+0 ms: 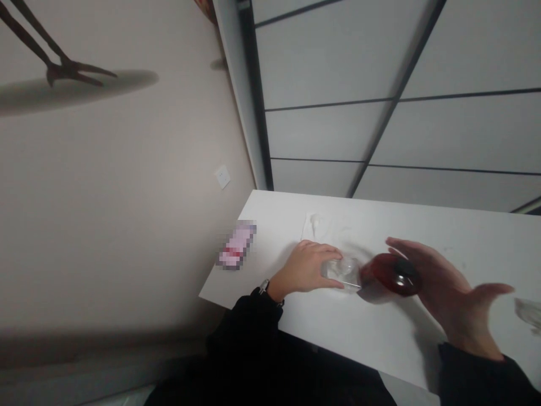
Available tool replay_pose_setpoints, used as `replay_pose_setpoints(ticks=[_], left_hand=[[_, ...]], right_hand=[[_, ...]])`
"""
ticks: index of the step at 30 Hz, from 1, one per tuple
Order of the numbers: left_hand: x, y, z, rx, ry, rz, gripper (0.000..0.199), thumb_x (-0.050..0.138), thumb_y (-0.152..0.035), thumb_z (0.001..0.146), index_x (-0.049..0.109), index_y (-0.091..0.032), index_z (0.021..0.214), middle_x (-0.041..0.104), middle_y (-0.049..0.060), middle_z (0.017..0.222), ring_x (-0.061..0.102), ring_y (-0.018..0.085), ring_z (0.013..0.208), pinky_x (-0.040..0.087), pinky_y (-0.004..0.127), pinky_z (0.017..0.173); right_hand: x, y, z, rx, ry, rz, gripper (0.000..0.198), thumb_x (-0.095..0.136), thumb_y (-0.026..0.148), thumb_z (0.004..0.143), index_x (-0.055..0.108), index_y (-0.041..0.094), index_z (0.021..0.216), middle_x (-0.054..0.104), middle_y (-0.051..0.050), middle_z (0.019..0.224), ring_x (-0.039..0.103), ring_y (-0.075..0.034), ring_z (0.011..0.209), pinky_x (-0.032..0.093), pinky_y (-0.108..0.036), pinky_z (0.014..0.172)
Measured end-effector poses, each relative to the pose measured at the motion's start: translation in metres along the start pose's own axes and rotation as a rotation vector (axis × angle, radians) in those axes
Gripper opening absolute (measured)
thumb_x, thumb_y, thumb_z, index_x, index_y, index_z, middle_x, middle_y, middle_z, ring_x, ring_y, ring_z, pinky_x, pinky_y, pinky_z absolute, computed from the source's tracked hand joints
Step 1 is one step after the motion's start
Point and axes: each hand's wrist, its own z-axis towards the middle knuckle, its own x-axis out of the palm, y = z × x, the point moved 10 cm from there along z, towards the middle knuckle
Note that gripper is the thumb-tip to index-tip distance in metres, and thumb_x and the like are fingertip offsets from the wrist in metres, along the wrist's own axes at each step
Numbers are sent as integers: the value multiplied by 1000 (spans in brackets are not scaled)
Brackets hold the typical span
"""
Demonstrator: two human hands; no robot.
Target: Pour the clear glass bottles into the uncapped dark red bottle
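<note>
- Right now your left hand (306,268) is curled around a clear glass (343,273) on the white tabletop (380,332), fingers closed on its side.
- Just to the right of the clear glass, touching or nearly touching it, sits a dark red bottle (395,274); its exact shape is blurred.
- Your right hand (443,296) is spread open with fingers apart, cupped beside the bottle on the side away from the clear glass; you cannot tell whether the fingertips touch it.
- Left of the clear glass, near the tabletop's edge, lies a pixelated pink and white item (236,245).
- Beyond the clear glass, toward the wall, lies a flat white thing (318,225).
- Far to the right of the clear glass, at the frame edge, another transparent object (528,312) shows partly.
</note>
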Motion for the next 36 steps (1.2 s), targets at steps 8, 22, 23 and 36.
replay_pose_setpoints(ticks=[8, 22, 23, 36], left_hand=[[-5, 1, 0, -40, -36, -98, 36, 92, -43, 79, 66, -25, 97, 75, 0, 138, 70, 28, 122, 43, 48, 113], [-23, -8, -3, 66, -76, -142, 112, 93, -49, 77, 26, -29, 164, 65, 14, 149, 46, 36, 155, 13, 69, 132], [-27, -8, -3, 63, -94, -140, 111, 92, -49, 78, 26, -28, 165, 71, 12, 138, 49, 36, 152, 16, 68, 131], [-51, -12, -3, -31, -209, -170, 101, 88, -53, 81, 34, -36, 164, 57, 9, 140, 64, 20, 94, 59, 43, 94]], right_hand=[[-19, 46, -138, -629, -955, -335, 38, 42, 41, 100, 78, 44, 107, 74, -7, 92, 72, -39, 94, 56, -69, 88], [108, -12, -97, -300, 145, -990, 59, 47, 43, 110, 44, 13, 161, 71, 2, 68, 65, -15, 55, 43, -26, 60], [107, -14, -97, -293, 140, -998, 58, 46, 43, 110, 45, 14, 161, 71, 2, 67, 64, -15, 54, 42, -26, 60], [107, -23, -95, -268, 135, -1082, 61, 44, 48, 111, 46, 14, 161, 72, 0, 66, 65, -17, 55, 38, -28, 59]])
